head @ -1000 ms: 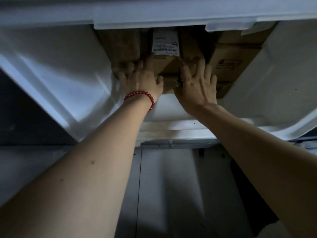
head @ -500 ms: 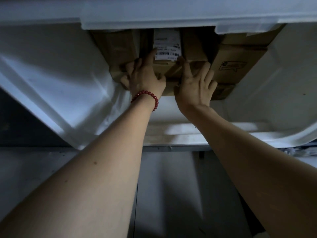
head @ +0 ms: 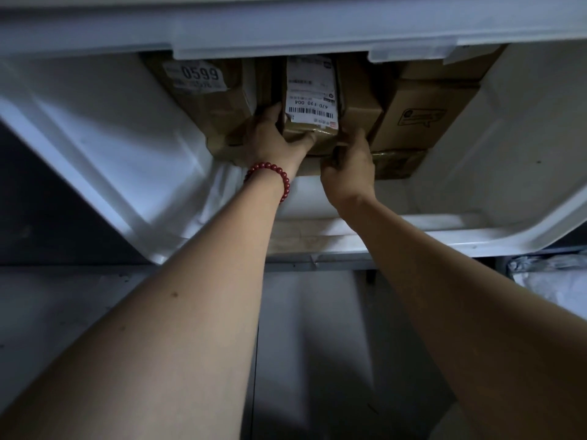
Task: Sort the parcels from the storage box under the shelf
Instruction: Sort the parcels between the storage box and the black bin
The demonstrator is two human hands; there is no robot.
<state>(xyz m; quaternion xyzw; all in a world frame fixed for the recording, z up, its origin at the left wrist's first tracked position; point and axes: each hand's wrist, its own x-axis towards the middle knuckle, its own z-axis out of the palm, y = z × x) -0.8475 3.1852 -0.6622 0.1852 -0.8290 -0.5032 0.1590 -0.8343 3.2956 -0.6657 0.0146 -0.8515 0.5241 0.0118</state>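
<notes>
A white plastic storage box point(head: 127, 147) sits under a shelf edge point(head: 286, 23) and holds several brown cardboard parcels. The middle parcel point(head: 313, 100) carries a white barcode label. My left hand point(head: 273, 139), with a red bead bracelet on its wrist, grips this parcel's left side, thumb across its near edge. My right hand point(head: 349, 166) has its fingers curled round the parcel's near right corner. A parcel marked 0599 point(head: 203, 90) lies to the left, and a printed carton point(head: 422, 119) lies to the right.
The box's near rim point(head: 413, 239) runs across below my wrists. Grey floor panels point(head: 317, 344) lie in front of it. A pale plastic-wrapped bundle point(head: 549, 277) shows at the right edge. The shelf hides the far ends of the parcels.
Both hands went from lying spread on the parcels to closing round the labelled middle parcel. The view has shifted, so the 0599 label now shows.
</notes>
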